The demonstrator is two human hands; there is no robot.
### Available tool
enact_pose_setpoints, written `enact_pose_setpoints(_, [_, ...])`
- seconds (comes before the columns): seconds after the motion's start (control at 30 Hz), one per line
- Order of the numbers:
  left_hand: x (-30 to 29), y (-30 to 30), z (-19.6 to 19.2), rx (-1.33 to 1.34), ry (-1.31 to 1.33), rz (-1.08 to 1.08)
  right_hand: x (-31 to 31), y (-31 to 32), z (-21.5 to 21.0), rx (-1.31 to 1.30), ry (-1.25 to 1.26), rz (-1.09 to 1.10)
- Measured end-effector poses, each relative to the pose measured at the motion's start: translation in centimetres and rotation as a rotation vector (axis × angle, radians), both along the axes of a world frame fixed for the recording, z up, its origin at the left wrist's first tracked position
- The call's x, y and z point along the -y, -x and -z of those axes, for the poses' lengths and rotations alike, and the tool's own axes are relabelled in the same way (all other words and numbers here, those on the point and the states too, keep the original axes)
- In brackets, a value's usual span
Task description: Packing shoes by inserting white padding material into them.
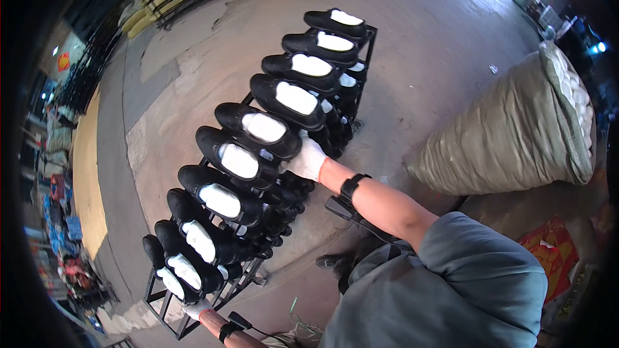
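The right hand, in a white knit glove, is at the heel of a black shoe midway along the top row of a metal rack. Its fingers curl by the heel, partly hidden, so I cannot tell whether the grip is closed on the shoe or merely touching it. The left hand is low at the near end, beside the heel of the end shoe; shoe and rack hide its fingers, so its grip cannot be told either.

The shoes sit side by side, soles down, probably so every heel stays within reach. White stuffing fills the openings, likely to hold their shape. The midway shoe's toe points to the upper left, away from the person, its heel toward the right hand; its long axis crosses the row.

A large sack stands to the right.
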State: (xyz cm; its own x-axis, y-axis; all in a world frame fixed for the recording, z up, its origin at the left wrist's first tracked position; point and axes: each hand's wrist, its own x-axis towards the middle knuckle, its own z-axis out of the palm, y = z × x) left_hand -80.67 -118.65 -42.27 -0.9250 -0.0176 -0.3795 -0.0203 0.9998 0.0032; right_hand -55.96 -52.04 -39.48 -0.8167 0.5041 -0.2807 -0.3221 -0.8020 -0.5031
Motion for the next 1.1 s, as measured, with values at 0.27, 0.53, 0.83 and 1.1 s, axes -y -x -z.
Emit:
enact_pose_setpoints(0.27, [6.0, 8.5, 1.9, -0.369, -0.501, -0.441, 4.7, 0.3, -5.1, 0.199, 0.147, -0.011])
enact_pose_setpoints(0.53, [-7.0, 3.7, 0.2, -0.413, 0.351, 0.454, 10.4, -26.2, -4.3, 0.687, -0.448, 0.234])
enact_pose_setpoints(0.83, [-27.6, -22.2, -13.2, -0.408, -0.482, 0.725, 11.4, -61.8, -34.4, 1.668, -1.481, 1.248])
enact_pose_setpoints(1.1, [-45.9, -41.7, -19.7, -0.277, -1.127, 0.792, 1.2, -97.7, -49.1, 2.316, -0.961, 0.702])
